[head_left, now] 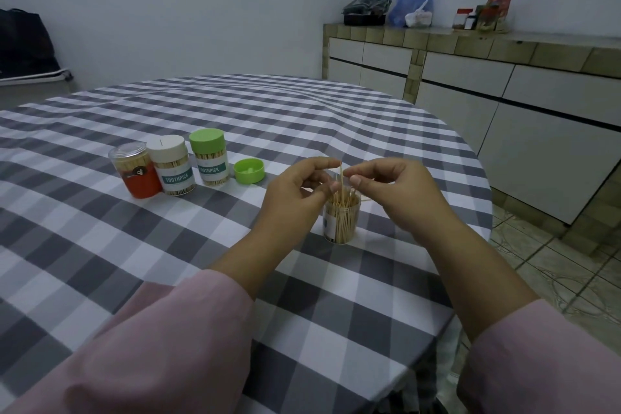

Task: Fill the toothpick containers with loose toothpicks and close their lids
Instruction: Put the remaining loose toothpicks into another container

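Both hands hover over the open clear container point(341, 220), which stands upright on the checked table point(201, 104), packed with toothpicks. The left hand point(299, 190) and the right hand point(389, 183) each pinch the same upright toothpick point(341, 175) between thumb and forefinger, just above the container's mouth. Left of the left hand, near it, lies the loose green lid point(249, 171), open side up. Farther left stand three closed containers in a row, touching or nearly so: the green-lidded container point(211, 158), the white-lidded container point(172, 166), and the red container point(136, 170). Beyond the right hand, a single toothpick tip shows on the cloth. Nothing lies between the hands and the open container.
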